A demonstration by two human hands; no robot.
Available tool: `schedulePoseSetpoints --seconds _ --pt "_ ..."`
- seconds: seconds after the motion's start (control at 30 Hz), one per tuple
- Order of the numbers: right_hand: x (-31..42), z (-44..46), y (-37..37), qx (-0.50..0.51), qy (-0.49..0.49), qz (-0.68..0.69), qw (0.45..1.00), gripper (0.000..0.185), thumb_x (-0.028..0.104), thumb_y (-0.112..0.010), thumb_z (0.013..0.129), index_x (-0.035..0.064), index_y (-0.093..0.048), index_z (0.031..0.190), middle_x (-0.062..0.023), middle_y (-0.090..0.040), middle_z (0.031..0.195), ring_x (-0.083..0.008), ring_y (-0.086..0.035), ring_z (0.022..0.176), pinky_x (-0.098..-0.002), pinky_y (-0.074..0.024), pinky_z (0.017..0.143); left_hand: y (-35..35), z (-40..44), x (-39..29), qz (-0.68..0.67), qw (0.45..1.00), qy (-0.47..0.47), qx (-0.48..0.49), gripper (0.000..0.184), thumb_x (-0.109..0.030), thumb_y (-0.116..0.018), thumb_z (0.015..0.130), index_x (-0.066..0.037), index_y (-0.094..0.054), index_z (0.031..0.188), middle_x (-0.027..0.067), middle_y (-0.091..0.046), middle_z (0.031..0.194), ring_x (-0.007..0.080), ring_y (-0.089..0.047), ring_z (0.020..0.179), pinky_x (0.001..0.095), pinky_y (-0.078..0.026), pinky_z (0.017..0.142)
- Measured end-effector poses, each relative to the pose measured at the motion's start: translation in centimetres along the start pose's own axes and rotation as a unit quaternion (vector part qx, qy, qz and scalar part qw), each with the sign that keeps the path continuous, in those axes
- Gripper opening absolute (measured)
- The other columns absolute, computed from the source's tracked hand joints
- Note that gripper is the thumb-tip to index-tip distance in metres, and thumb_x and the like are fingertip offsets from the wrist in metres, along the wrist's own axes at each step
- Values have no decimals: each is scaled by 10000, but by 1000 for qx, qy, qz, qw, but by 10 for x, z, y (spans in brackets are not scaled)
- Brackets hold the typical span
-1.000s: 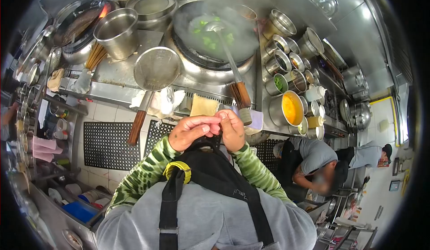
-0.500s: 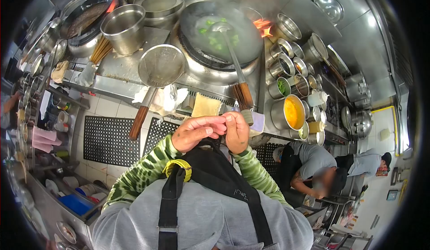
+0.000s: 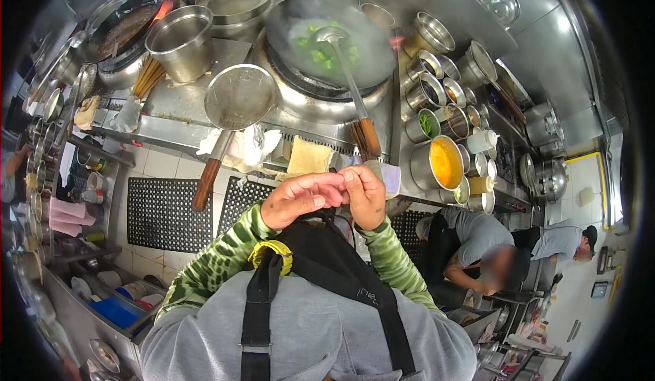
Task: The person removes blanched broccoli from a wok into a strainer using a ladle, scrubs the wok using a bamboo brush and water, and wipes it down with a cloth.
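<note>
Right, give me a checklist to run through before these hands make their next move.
1. Hands free of tools: ok; the left hand and right hand meet at the fingertips, no tool showing in either.
2. Nothing tiny pinched between them: cannot tell; the fingers block the view.
3. Ladle pointing the right way: ok; its bowl is in the wok, handle toward the person.
4. Clear view of the greens: not ok; haze blurs them.
5. Strainer handle inside the counter edge: not ok; it juts past.

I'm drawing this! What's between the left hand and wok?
The head view shows a yellowish cloth, then steel counter, between the left hand and wok.
</note>
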State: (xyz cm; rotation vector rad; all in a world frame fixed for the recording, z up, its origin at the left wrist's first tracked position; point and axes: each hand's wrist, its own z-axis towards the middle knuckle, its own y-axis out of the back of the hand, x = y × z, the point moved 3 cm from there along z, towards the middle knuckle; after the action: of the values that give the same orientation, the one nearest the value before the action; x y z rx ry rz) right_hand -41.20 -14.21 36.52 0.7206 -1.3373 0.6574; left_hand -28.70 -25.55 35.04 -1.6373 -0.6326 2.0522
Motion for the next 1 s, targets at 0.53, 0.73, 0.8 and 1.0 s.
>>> schedulePoseSetpoints --seconds 0.53,0.73,0.8,1.0 --pt "5 -8 -3 31 -75 229 970 207 206 -551 977 9 -614 972 -17 -574 740 -57 -470 543 -189 -376 480 -11 1 -11 161 985 -59 -16 386 -34 -524 928 10 -517 1311 91 -611 1116 156 -599 983 289 -458 875" --pt "10 -8 -7 49 -90 279 955 206 197 -544 978 5 -618 974 -29 -586 747 -59 -468 539 -194 -371 474 -16 2 -28 371 918 -143 -6 381 -3 -548 894 0 -552 1274 96 -645 1052 166 -634 882 294 -489 804" --pt "10 -8 -7 52 -92 277 955 205 195 -544 977 5 -621 973 -31 -591 751 -59 -470 542 -196 -373 475 -17 3 -30 395 903 -168 2 384 -5 -552 893 -4 -550 1277 89 -647 1038 167 -634 882 294 -491 799" --pt "10 -5 -4 35 -61 161 984 203 190 -552 973 2 -629 991 -29 -599 768 -47 -466 555 -187 -385 501 -12 -4 -13 109 992 -30 -48 382 -50 -522 938 11 -508 1315 72 -604 1091 125 -591 942 262 -461 835"
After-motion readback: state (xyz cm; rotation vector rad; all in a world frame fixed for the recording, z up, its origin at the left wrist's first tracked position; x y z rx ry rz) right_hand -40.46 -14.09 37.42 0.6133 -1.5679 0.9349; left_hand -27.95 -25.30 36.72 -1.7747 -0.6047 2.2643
